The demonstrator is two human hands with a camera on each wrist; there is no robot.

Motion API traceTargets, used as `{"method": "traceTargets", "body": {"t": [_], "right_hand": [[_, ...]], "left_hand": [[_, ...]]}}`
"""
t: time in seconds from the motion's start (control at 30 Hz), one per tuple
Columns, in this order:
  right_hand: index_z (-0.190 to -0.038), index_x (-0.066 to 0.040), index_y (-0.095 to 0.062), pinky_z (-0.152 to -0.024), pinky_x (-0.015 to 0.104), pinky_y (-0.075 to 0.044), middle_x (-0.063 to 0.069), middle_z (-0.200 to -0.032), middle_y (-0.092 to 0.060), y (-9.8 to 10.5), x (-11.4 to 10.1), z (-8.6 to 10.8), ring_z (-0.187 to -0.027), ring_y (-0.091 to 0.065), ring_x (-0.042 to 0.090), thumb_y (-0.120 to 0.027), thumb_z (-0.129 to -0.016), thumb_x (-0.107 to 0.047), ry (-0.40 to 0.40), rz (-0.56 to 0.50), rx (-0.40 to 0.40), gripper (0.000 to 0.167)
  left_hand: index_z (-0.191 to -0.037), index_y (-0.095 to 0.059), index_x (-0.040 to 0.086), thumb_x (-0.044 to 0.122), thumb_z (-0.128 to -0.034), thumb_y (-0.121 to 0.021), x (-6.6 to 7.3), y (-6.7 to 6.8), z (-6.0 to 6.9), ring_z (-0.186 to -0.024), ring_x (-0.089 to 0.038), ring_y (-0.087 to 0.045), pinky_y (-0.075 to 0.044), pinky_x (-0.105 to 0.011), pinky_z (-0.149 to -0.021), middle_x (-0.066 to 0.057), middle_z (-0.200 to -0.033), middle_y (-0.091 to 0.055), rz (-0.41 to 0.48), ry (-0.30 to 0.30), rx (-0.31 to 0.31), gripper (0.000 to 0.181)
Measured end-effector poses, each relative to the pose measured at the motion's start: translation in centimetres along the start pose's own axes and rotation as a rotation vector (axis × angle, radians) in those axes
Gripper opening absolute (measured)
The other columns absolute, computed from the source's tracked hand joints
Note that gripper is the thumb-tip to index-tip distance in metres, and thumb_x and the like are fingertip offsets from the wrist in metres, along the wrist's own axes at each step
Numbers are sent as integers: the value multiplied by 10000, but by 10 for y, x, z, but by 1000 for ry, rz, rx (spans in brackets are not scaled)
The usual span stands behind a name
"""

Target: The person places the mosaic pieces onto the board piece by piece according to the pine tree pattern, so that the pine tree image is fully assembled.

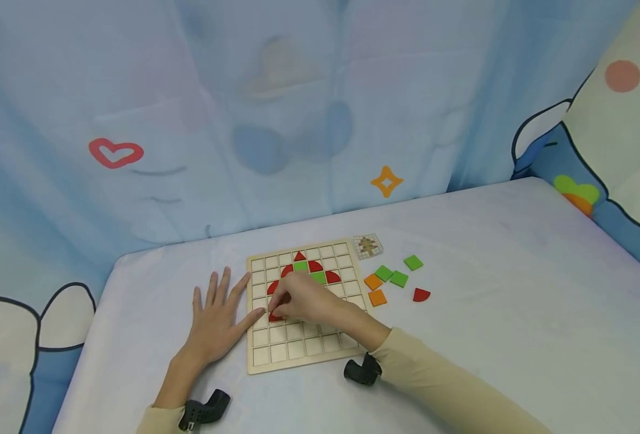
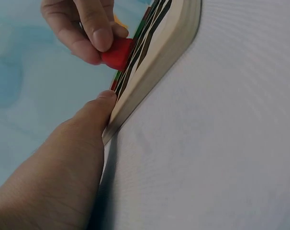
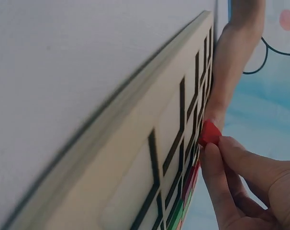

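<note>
A wooden grid board [image 1: 296,349] lies on the white-covered table. My right hand [image 1: 311,298] is over its left half and pinches a red tile [image 3: 210,133] between thumb and fingers, down at a cell near the left edge. Fingers spread, my left hand [image 1: 215,322] rests beside the board, its thumb [image 2: 106,98] touching the left edge. Set in the grid above the right hand are a red triangle [image 1: 300,255], several red quarter-round tiles [image 1: 333,276] and green squares [image 1: 318,277]. The right hand hides part of the middle cells.
Right of the board lie loose green squares [image 1: 414,262], orange squares [image 1: 377,298] and a red quarter-round tile [image 1: 421,295]. A small pattern card [image 1: 368,246] with a tree-like figure sits at the board's upper right corner. Behind the table hangs a blue printed curtain [image 1: 298,181].
</note>
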State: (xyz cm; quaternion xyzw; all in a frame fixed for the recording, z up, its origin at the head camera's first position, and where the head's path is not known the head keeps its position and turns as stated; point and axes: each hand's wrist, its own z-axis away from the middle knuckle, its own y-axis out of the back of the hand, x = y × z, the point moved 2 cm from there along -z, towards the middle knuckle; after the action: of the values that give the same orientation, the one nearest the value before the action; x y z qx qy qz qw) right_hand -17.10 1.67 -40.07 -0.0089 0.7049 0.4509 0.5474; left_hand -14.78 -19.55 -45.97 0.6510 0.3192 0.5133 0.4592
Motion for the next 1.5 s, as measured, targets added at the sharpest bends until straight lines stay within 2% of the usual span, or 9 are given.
{"method": "traceTargets", "body": {"t": [0.1, 0.3, 0.5, 0.73, 1.03, 1.27, 1.5], "right_hand": [[-939, -33, -834, -694, 192, -530, 67, -932, -790, -3, 0, -1, -822, -657, 112, -786, -908, 24, -15, 49, 5, 81], [-945, -34, -835, -741, 205, -548, 75, -942, -788, -4, -2, -1, -925, -708, 202, -780, -915, 17, 10, 129, -1, 81], [-974, -29, -836, -774, 180, -553, 63, -965, -789, -6, -3, -3, -968, -726, 213, -778, -917, 15, 41, 191, -33, 92], [-975, -1, -835, -784, 172, -562, 87, -964, -795, -6, -6, -4, -978, -736, 226, -760, -915, 59, 91, 222, -66, 113], [-1012, 3, -833, -800, 164, -562, 91, -978, -783, -12, -10, -2, -989, -718, 212, -742, -926, 72, 98, 320, -80, 143], [-1029, -21, -839, -760, 122, -523, 62, -914, -695, -14, -15, 1, -872, -622, 141, -736, -940, 53, 79, 418, -79, 155], [-1035, -11, -835, -768, 127, -529, 63, -914, -691, -15, -14, 3, -868, -628, 142, -737, -944, 44, 81, 403, -68, 145]], "left_hand": [[-1672, -290, 224, 572, -998, -597, 1, 0, 0, -1589, -481, -24, 30, -759, -1183, -232, -1729, -116, 5, -2, 3, 819], [-1670, -297, 208, 561, -995, -607, 3, 0, 0, -1587, -484, -32, 24, -759, -1184, -238, -1726, -123, 7, -9, 6, 822], [-1670, -294, 207, 557, -1000, -606, 2, 2, 0, -1585, -490, -35, 15, -765, -1181, -246, -1723, -126, 2, -11, 6, 818], [-1668, -297, 200, 551, -998, -612, 3, 4, -1, -1584, -493, -40, 19, -757, -1185, -252, -1721, -129, -5, -7, -1, 820], [-1660, -317, 188, 547, -990, -622, 5, 4, 1, -1583, -495, -41, 29, -754, -1187, -258, -1719, -136, 3, 0, -4, 820], [-1661, -314, 196, 555, -993, -614, 4, 3, 1, -1583, -496, -41, 27, -760, -1183, -257, -1719, -138, 5, -4, -1, 816], [-1669, -293, 198, 565, -994, -606, 3, 1, -1, -1586, -486, -30, 33, -752, -1189, -246, -1725, -116, -5, 3, -8, 830]]}}
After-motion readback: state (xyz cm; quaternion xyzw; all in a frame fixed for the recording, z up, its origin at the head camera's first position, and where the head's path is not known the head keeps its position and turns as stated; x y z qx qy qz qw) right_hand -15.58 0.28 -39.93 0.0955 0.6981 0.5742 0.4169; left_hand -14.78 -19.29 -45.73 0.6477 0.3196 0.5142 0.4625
